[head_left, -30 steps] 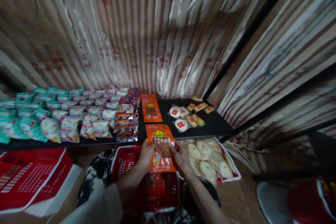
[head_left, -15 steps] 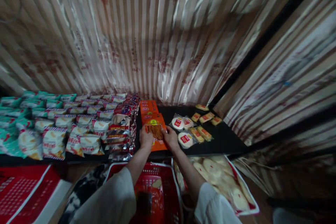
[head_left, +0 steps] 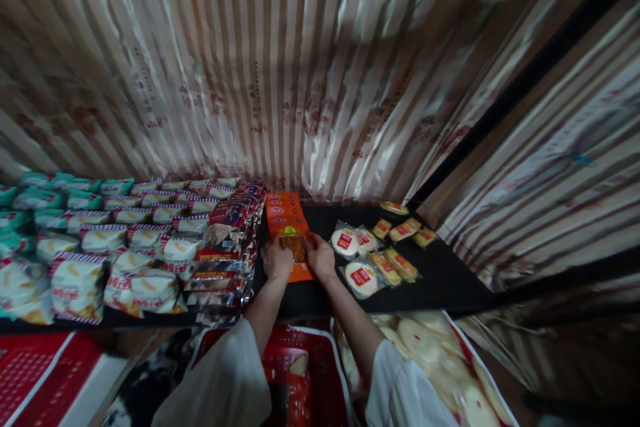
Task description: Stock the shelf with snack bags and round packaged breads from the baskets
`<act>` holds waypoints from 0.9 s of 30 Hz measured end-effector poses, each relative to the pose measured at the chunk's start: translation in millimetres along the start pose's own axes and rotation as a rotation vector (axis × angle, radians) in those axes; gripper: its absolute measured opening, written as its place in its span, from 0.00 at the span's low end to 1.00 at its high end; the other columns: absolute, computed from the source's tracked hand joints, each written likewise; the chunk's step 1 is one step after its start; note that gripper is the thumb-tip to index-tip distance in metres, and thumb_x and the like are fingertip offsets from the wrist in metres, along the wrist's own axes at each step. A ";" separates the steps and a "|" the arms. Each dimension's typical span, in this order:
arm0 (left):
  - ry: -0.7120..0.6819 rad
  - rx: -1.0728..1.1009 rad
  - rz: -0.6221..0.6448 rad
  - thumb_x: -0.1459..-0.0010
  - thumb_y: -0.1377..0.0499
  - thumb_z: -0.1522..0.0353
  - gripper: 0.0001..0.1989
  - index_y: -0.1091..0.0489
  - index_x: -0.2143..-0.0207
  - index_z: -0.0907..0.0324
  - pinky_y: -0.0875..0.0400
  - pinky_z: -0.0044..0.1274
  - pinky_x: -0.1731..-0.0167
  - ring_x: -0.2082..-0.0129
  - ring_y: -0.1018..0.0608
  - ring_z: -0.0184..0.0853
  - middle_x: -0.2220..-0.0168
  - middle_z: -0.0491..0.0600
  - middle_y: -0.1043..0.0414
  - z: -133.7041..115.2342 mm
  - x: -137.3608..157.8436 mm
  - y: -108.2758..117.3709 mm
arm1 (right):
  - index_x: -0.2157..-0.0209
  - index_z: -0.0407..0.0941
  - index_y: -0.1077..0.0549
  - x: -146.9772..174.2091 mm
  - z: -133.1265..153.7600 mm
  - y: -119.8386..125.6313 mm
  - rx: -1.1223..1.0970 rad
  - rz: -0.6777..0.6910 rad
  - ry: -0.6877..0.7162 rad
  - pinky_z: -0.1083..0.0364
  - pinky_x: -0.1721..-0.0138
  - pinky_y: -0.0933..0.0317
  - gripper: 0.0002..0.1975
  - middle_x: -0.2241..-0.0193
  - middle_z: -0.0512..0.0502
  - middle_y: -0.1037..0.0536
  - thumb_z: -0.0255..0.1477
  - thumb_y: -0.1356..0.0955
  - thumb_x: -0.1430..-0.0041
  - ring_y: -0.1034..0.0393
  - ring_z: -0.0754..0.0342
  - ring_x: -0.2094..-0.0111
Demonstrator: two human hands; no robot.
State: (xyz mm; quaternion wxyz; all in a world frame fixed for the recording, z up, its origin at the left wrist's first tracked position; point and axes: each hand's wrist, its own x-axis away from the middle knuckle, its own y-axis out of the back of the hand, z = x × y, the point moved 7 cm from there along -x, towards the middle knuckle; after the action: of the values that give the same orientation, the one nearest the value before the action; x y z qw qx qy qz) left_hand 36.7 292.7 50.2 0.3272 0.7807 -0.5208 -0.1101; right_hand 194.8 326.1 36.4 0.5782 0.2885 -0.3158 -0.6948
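An orange snack packet [head_left: 299,251] with a see-through window showing brown sticks lies on the black shelf [head_left: 320,300]. Its left side is gripped by my left hand [head_left: 278,260], fingers curled over it. My right hand [head_left: 320,256] pinches the opposite side. Behind it, overlapping orange packets [head_left: 284,209] form a short row towards the wall. Dark red packets [head_left: 220,253] stand in a column just left of my left hand. To the right of my right hand lie round white wrapped pieces [head_left: 345,241] and small yellow wrapped pieces [head_left: 401,264].
Rows of white bags [head_left: 77,283] and green bags [head_left: 40,198] fill the shelf's left part. Below the front edge are a red basket [head_left: 327,373] holding orange packets and a crate of round pale pieces [head_left: 425,340]. Striped sheeting [head_left: 300,67] hangs behind; a black post slants at right.
The held orange packet has shifted back from the shelf's front edge, towards the row behind it. Both hands moved with it. The camera view has also shifted slightly.
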 end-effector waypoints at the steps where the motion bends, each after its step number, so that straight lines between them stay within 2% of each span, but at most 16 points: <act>1: -0.003 0.001 0.004 0.47 0.49 0.72 0.22 0.31 0.49 0.60 0.40 0.30 0.47 0.47 0.30 0.43 0.51 0.58 0.29 0.5 -0.8 -1.4 | 0.49 0.45 0.30 -0.7 0.7 -1.1 0.008 0.001 0.014 0.55 0.57 0.36 0.19 0.57 0.41 0.23 0.34 0.39 0.40 0.28 0.49 0.57; 4: -0.006 -0.024 0.005 0.46 0.51 0.72 0.20 0.29 0.52 0.60 0.39 0.33 0.49 0.49 0.30 0.46 0.52 0.60 0.29 3.7 -2.5 -5.0 | 0.50 0.44 0.28 -1.5 1.3 -5.1 0.030 0.005 0.030 0.54 0.57 0.36 0.19 0.58 0.39 0.23 0.35 0.40 0.40 0.28 0.48 0.57; 8: -0.036 -0.038 -0.033 0.47 0.49 0.71 0.19 0.28 0.54 0.59 0.41 0.32 0.47 0.48 0.32 0.45 0.53 0.58 0.29 6.3 -2.4 -6.7 | 0.50 0.44 0.28 -0.9 1.0 -9.0 0.063 0.010 0.023 0.55 0.58 0.36 0.20 0.59 0.38 0.23 0.35 0.40 0.39 0.27 0.48 0.58; 13: -0.034 -0.020 -0.066 0.48 0.47 0.70 0.18 0.28 0.54 0.57 0.44 0.33 0.44 0.45 0.35 0.44 0.48 0.56 0.32 8.4 -2.4 -8.7 | 0.49 0.44 0.29 -1.9 3.0 -7.2 0.087 0.014 0.016 0.55 0.58 0.36 0.20 0.58 0.37 0.23 0.34 0.41 0.39 0.28 0.47 0.57; 20: -0.061 -0.033 -0.065 0.47 0.48 0.71 0.17 0.27 0.56 0.57 0.42 0.31 0.45 0.45 0.35 0.44 0.49 0.56 0.33 10.1 -4.1 -9.1 | 0.48 0.46 0.30 2.1 8.5 -7.3 0.170 0.092 -0.011 0.55 0.60 0.38 0.20 0.59 0.37 0.26 0.35 0.44 0.37 0.28 0.49 0.59; 27: -0.068 -0.050 -0.071 0.48 0.48 0.75 0.21 0.29 0.52 0.57 0.42 0.33 0.45 0.44 0.37 0.44 0.46 0.56 0.35 12.3 -2.9 -9.0 | 0.50 0.51 0.29 11.7 12.8 -3.6 0.239 0.001 -0.024 0.53 0.57 0.40 0.19 0.54 0.40 0.32 0.36 0.43 0.38 0.38 0.46 0.51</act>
State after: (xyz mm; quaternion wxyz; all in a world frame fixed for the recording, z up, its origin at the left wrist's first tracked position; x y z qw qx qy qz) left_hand 35.9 292.6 34.7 0.3245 0.7861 -0.5009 -0.1611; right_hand 180.8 316.4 41.3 0.5364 0.3469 -0.4034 -0.6551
